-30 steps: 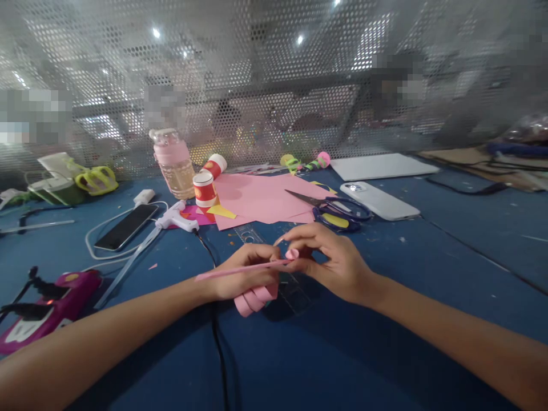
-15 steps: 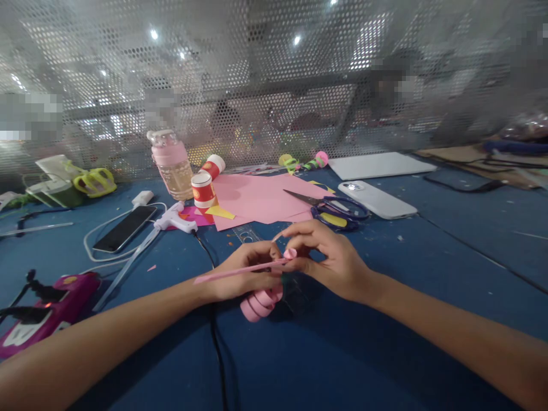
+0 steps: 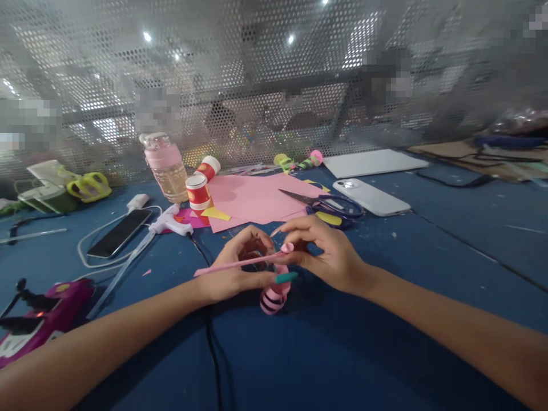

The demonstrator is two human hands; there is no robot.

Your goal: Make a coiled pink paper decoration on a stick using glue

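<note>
Between the fingertips of my right hand (image 3: 329, 257) is the small rolled end of a pink paper strip (image 3: 240, 264). The strip runs left from there across my left hand (image 3: 235, 262). My left fingers are curled in toward the thumb, around pink paper. Below the thumb hangs a loose pink paper coil (image 3: 273, 301); whether it belongs to the same strip I cannot tell. A teal piece (image 3: 285, 277) shows at the left thumb's tip, perhaps a long nail. Beyond my hands lie pink paper sheets (image 3: 248, 197) and dark-blue-handled scissors (image 3: 338, 208).
At left are a glue gun (image 3: 171, 221), a black-screened phone (image 3: 120, 233), a magenta power strip (image 3: 51, 311) and a drink bottle (image 3: 165, 165). Red-and-white paper cups (image 3: 199, 193) stand behind. A white phone (image 3: 372, 197) lies right; a cable (image 3: 214, 348) runs near my left wrist.
The pink coil below my left hand has swung right and looks tighter. My left fingers have lifted and arched more, and the teal piece shows more clearly. The view has shifted slightly.
</note>
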